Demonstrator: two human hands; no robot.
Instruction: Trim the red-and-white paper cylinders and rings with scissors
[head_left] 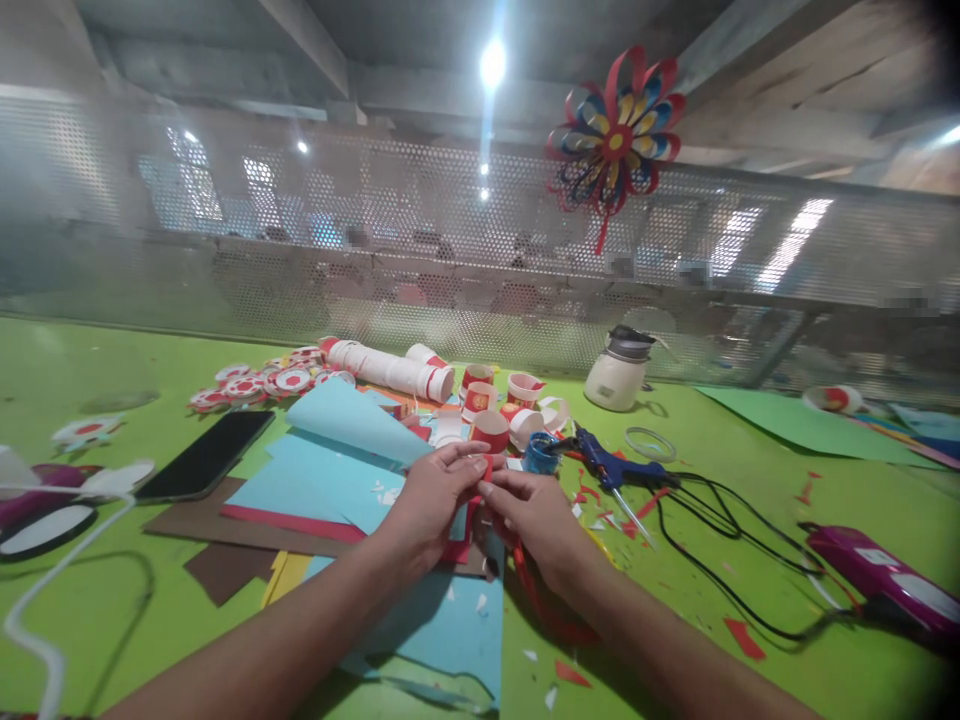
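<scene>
My left hand (431, 500) and my right hand (536, 520) meet over the green table (112, 620), and together they pinch a small red paper piece (486, 470) between the fingertips. Red paper strips (551, 615) trail down under my right wrist. Beneath the hands lie light blue paper sheets (330, 470), with red, brown and yellow sheets under them. Just beyond the fingers stand several red-and-white paper cups (491, 410) and a small blue pot (540, 452).
A blue glue gun (611, 468) with a black cord lies right of the hands. A black phone (206, 452) lies at the left. A stack of cups (390, 368), cut cup discs (255, 383), a white kettle (619, 372), a purple tool (881, 575) and a hanging paper pinwheel (616, 130) are around.
</scene>
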